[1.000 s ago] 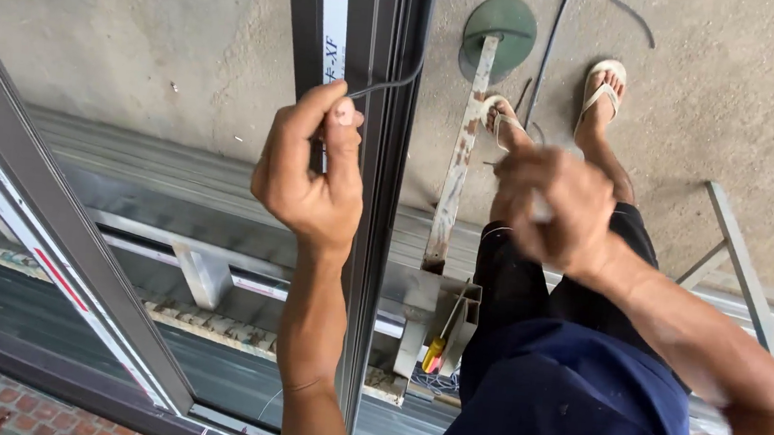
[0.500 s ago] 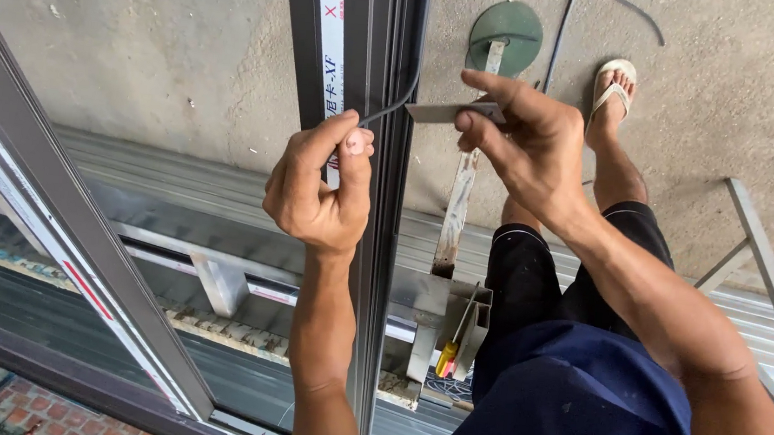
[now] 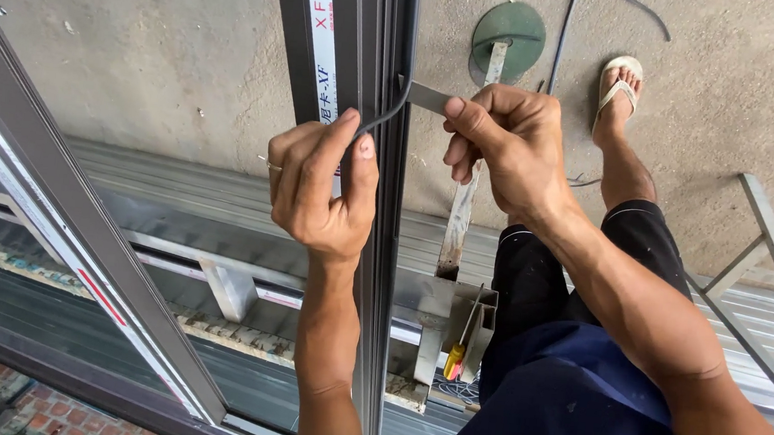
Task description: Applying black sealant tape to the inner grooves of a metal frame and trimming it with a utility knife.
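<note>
Left hand (image 3: 319, 188) pinches grey gasket strip (image 3: 387, 115) against dark aluminium frame (image 3: 378, 49); right hand (image 3: 505, 144), at 3 o'clock, pinches its free end. Seating partly done, it seems.

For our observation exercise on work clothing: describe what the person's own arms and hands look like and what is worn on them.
Both hands are bare, with no gloves: the left hand and the right hand. The forearms are uncovered. At each upper arm a dark navy sleeve edge with a thin orange band shows. No watch or wristband is visible.
</note>
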